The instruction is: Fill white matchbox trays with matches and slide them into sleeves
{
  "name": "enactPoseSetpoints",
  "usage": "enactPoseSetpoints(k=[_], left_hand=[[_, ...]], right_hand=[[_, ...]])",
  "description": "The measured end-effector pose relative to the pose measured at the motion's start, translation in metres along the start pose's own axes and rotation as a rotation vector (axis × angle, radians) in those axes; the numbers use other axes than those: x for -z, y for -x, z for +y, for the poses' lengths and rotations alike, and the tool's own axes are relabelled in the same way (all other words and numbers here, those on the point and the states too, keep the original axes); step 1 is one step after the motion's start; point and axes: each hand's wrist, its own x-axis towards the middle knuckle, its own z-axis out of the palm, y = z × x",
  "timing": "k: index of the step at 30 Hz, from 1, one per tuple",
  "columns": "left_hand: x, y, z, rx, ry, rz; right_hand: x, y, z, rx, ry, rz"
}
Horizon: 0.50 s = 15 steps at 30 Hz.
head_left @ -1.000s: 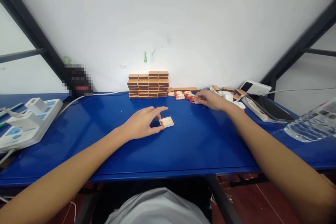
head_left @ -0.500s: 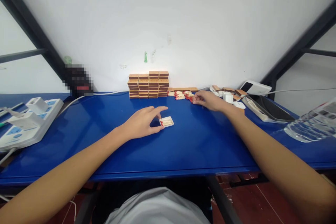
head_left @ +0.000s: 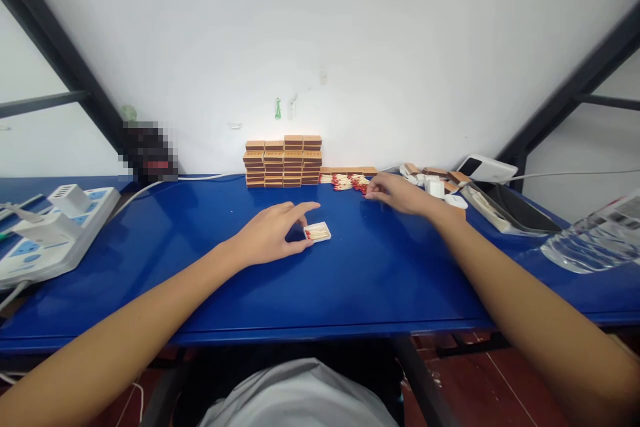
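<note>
My left hand [head_left: 273,233] rests on the blue table, its thumb and a bent finger at the two sides of the left end of a small white matchbox tray [head_left: 327,238]. The index finger stretches out above the tray. Several red-tipped matches [head_left: 317,232] lie inside it. Farther back, my right hand [head_left: 393,192] has its fingertips pinched together at the right edge of a pile of loose matches [head_left: 343,182]. The matches at those fingertips are too small to make out singly. Left of the pile, closed matchboxes [head_left: 283,163] stand stacked against the wall.
A row of matchbox covers [head_left: 345,171] lies behind the pile. White chargers [head_left: 434,185], a white device [head_left: 487,167] and a black pouch [head_left: 520,203] are at the right, near a clear plastic package [head_left: 595,233]. A power strip [head_left: 55,260] with plugs occupies the left side.
My right hand's fingertips have shifted very slightly left at the match pile. My left hand and the tray stay where they were.
</note>
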Motion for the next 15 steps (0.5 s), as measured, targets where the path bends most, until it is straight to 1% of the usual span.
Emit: enactPoseSetpoints(k=[2, 4, 7, 9, 12, 15], left_hand=[[-0.001, 0.000, 0.000, 0.006, -0.010, 0.008], [-0.002, 0.000, 0.000, 0.011, -0.027, 0.019], [-0.004, 0.000, -0.002, 0.012, -0.043, 0.038], [-0.005, 0.000, -0.002, 0.004, -0.043, 0.039], [-0.005, 0.000, -0.004, -0.003, -0.038, 0.040], [-0.006, 0.000, -0.005, -0.009, -0.029, 0.056]], right_hand=[[-0.003, 0.001, -0.021, 0.047, -0.029, 0.009], [-0.011, 0.003, -0.049, 0.129, -0.064, 0.004], [-0.029, 0.006, -0.090, 0.251, -0.118, -0.026], [-0.043, 0.009, -0.110, 0.299, -0.111, -0.038], [-0.060, 0.013, -0.126, 0.322, -0.049, -0.047], [-0.067, 0.015, -0.133, 0.321, 0.000, -0.048]])
